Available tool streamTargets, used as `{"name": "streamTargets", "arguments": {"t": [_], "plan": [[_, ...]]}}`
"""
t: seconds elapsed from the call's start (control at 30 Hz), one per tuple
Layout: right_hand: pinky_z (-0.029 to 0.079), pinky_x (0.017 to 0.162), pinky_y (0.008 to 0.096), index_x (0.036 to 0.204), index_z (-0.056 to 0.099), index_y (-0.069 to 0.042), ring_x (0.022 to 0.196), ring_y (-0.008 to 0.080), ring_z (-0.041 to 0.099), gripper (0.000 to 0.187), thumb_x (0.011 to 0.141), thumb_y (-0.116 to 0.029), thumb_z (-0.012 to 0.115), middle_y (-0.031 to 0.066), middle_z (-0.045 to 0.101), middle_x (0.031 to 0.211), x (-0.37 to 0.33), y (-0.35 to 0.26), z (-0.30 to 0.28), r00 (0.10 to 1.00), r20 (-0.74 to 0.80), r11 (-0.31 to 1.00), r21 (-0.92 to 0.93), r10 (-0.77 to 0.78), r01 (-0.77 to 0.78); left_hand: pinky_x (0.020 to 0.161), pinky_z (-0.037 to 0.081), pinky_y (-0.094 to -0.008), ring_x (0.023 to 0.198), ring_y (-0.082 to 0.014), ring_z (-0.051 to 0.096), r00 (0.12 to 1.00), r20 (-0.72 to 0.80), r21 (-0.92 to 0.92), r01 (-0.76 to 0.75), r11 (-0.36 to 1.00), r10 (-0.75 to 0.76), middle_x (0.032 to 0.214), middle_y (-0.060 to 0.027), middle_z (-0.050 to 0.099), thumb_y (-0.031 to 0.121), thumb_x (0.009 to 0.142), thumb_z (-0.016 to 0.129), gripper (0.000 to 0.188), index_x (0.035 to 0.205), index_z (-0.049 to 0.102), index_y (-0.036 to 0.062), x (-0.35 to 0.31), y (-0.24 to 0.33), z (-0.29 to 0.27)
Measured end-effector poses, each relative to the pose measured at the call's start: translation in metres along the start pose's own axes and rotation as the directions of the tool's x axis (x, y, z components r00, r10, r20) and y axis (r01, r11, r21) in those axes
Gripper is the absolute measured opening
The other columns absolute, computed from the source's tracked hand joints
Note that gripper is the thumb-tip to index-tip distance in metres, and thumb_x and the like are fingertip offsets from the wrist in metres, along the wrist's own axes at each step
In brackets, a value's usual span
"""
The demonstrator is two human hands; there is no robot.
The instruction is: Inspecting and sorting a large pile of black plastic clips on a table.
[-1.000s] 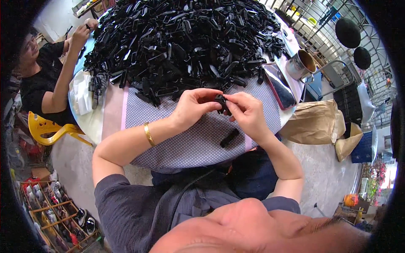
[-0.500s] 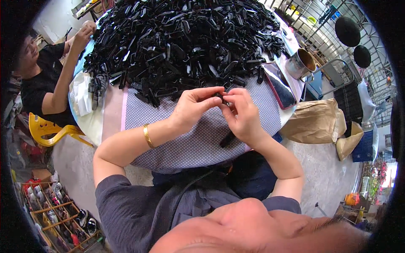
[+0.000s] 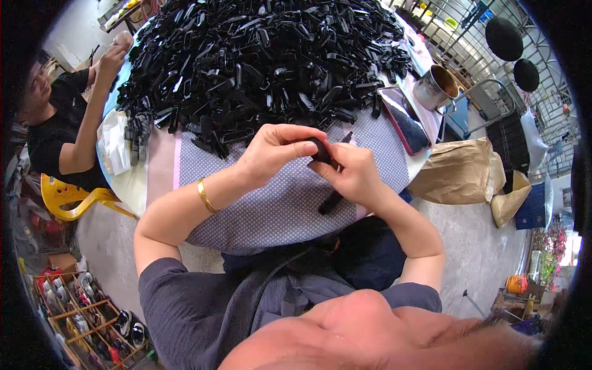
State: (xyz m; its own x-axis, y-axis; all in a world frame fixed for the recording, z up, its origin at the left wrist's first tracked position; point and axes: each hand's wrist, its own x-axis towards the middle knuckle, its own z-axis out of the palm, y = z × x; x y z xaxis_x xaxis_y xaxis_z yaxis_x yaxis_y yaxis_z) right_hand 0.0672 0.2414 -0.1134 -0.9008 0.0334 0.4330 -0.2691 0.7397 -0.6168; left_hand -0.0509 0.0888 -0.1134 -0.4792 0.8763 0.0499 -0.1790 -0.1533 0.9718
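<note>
Both my hands meet over the near part of a dotted grey tablecloth [image 3: 246, 213]. Between them is a small black plastic piece [image 3: 320, 152], partly hidden by the fingers. My left hand [image 3: 271, 157], with a gold bangle at the wrist, pinches its left side between thumb and fingers. My right hand [image 3: 354, 169] closes on the right side, fingers curled; a thin dark end shows above its knuckles. Another dark elongated piece [image 3: 330, 202] lies just below my right hand. Just beyond my hands rises a large heap of glossy black plastic pieces [image 3: 259, 68].
Right of the heap lie a phone [image 3: 404, 120] with a red edge and a metal mug [image 3: 431, 89]. White tissue [image 3: 115, 142] is on the left. A co-worker [image 3: 68, 123] sits at the left by a yellow chair [image 3: 65, 197]. A brown paper bag [image 3: 459, 169] stands right.
My fingers have shifted around the black piece, and more of it now shows between them. My right hand has turned and curled further in. The view has shifted slightly.
</note>
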Motion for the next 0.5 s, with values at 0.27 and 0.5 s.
{"name": "streamTargets", "arguments": {"t": [0.27, 0.5], "plan": [[0.047, 0.058, 0.0285, 0.094, 0.064, -0.003, 0.06, 0.0194, 0.058, 0.023, 0.074, -0.015, 0.069, 0.0104, 0.064, 0.08, 0.025, 0.063, -0.032, 0.98, -0.159, 0.959, -0.237, 0.121, -0.157, 0.071, 0.049, -0.0291, 0.082, -0.0161, 0.063, 0.984, 0.099, 0.712, 0.034, 0.701, -0.149, 0.089, -0.0117, 0.065, 0.016, 0.081, 0.065, 0.03, 0.107, 0.06, 0.0032, -0.001, 0.001, 0.011], [0.047, 0.057, 0.0263, 0.093, 0.064, -0.002, 0.064, 0.0161, 0.058, 0.02, 0.074, -0.006, 0.066, 0.0096, 0.063, 0.08, 0.018, 0.053, -0.049, 0.988, -0.128, 0.963, -0.242, 0.09, -0.119, 0.073, 0.049, -0.0294, 0.086, -0.0219, 0.06, 0.947, 0.073, 0.712, -0.269, 0.649, 0.312, 0.103, -0.0131, 0.059, 0.01, 0.082, 0.061, 0.027, 0.107, 0.059, 0.0011, -0.002, 0.001, 0.013]]}}
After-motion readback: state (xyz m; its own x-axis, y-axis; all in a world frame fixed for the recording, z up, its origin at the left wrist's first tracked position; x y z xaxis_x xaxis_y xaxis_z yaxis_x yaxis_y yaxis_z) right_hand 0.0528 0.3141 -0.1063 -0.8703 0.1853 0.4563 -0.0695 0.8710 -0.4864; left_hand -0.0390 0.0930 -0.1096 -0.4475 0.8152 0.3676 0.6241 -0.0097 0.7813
